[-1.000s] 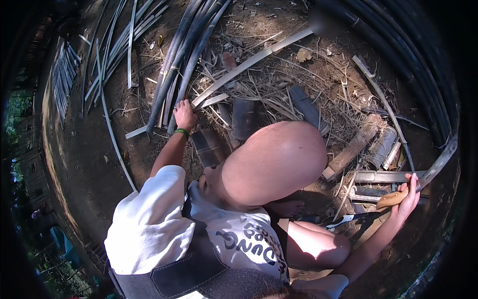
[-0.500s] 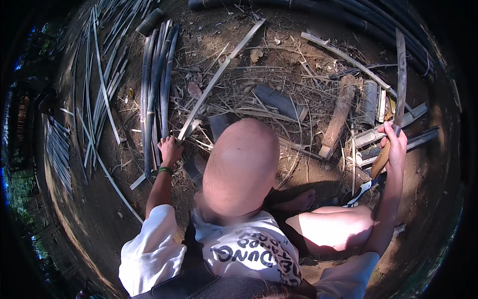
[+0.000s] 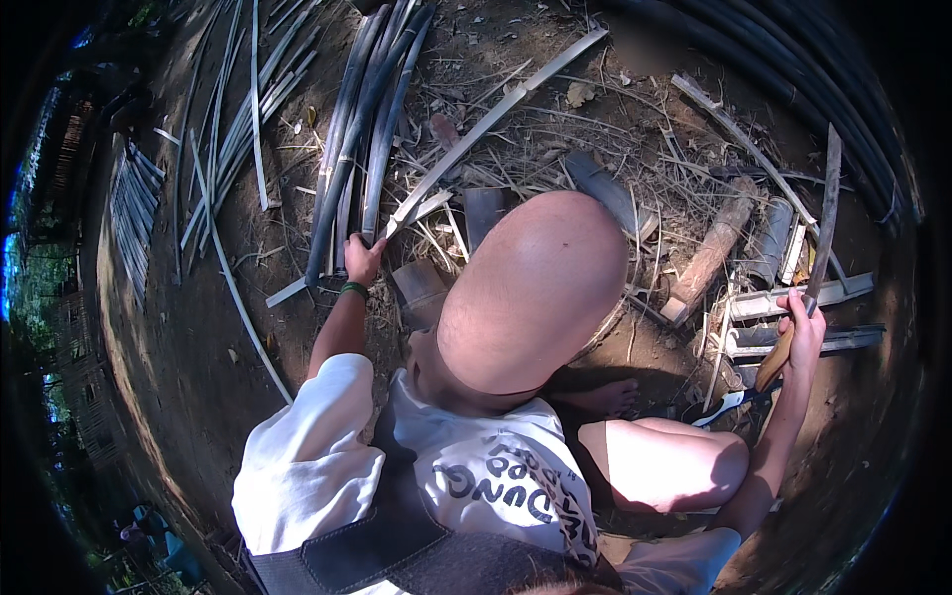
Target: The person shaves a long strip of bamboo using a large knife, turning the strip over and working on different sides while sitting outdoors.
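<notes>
My left hand (image 3: 364, 260) is closed at the near end of a pale split bamboo strip (image 3: 496, 114), which slants away to the upper right. Just beside that hand lie the near ends of several dark bamboo poles (image 3: 362, 129). On the right, my right hand (image 3: 805, 332) has its fingers wrapped round the wooden handle (image 3: 775, 362) of a machete. Its long blade (image 3: 825, 218) points away from me, over the split bamboo pieces, and is apart from the strip. A bare, rounded knee (image 3: 535, 288) rises between my hands and hides part of the ground.
Thin bamboo strips (image 3: 223, 149) are spread at the left. A wooden block (image 3: 712, 248), a short bamboo section (image 3: 770, 238) and split halves (image 3: 803, 297) lie at the right among shavings. Thick dark bamboo poles (image 3: 764, 69) line the far right. A curved white-and-blue item (image 3: 727, 403) lies near the machete handle.
The view has shifted, so the bamboo poles and strips sit farther right in it. Both hands keep their grips, the left on the bamboo strip, the right on the machete.
</notes>
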Motion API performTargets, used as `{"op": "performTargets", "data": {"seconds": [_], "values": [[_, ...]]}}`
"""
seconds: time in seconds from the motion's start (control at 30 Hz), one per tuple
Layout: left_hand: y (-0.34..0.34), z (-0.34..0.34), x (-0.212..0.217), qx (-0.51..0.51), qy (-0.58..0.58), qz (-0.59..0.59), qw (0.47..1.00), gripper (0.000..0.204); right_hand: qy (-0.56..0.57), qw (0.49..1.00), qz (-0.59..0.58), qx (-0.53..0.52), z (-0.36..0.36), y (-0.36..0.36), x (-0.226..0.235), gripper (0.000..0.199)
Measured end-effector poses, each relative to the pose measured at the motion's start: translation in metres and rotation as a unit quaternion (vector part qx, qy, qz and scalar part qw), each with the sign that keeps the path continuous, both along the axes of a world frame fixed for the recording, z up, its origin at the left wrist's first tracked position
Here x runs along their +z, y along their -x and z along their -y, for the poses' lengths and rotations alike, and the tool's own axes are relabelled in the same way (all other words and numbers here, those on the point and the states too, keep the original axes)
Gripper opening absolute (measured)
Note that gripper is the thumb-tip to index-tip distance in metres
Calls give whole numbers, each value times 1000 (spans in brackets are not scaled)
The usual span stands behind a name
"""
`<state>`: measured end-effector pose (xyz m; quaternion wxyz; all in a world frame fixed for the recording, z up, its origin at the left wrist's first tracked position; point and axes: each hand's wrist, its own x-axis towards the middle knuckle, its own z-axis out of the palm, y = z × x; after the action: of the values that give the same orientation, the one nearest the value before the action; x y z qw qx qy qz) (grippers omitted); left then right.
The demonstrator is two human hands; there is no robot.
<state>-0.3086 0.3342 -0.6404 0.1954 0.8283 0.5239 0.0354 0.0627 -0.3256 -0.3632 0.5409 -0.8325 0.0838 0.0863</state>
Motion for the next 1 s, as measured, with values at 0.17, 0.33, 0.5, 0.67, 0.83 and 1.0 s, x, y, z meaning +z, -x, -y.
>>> {"op": "performTargets", "data": {"seconds": [0.17, 0.33, 0.5, 0.67, 0.83, 1.0], "values": [[3, -28, -1, -12, 81, -42, 996, 62, -2, 1000, -20, -12, -6, -4, -1, 26], [2, -57, 25, -83, 142, -105, 981, 59, 6, 1000, -20, 5, 9, -20, -18, 27], [5, -78, 37, -143, 164, -101, 971, 49, 16, 999, -29, 2, 1, -18, -14, 28], [24, -83, 9, -95, 84, -140, 982, 48, 29, 999, -32, 9, -13, -12, -6, 29], [7, -46, 11, -53, -88, -163, 981, 54, 49, 998, -32, -1, -7, -6, -8, 30], [10, -8, 26, -250, -171, -63, 951, 60, 41, 998, -35, 22, -2, -4, -11, 29]]}}
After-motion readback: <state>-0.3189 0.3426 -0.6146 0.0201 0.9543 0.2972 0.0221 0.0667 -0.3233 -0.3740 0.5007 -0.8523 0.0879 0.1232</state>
